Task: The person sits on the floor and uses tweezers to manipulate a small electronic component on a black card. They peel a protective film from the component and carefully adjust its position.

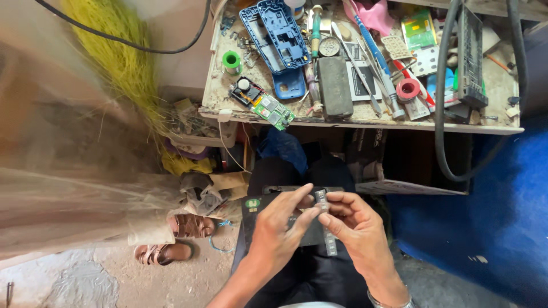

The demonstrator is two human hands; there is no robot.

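The person holds a small grey strip [326,222] over the lap, well below the bench [365,121]. Its long side runs up and down. The right hand [357,225] pinches its top end. The left hand [282,225] touches that top end with its fingertips, from the left.
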